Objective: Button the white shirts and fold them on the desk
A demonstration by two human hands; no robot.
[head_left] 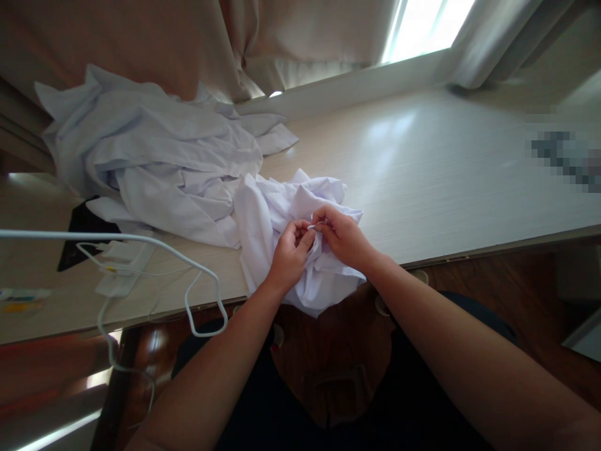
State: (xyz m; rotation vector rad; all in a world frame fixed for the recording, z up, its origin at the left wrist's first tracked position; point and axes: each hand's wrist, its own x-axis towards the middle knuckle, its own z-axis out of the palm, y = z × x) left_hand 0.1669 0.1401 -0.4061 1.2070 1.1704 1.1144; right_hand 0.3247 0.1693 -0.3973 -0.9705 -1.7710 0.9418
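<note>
Lying on pale wood-grain desk [446, 163] by curtained window: crumpled white cotton garment [282, 207], drooping over near edge. Pinching one small fold together, left hand [287, 254] and right hand [345, 238], fingertips closed on cloth. Seeming light, limp, slippery; best gripped at bunched fold or hem.

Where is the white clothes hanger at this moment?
The white clothes hanger lies at the left of the head view on the table, its hook past the front edge, left of the left hand.
</note>
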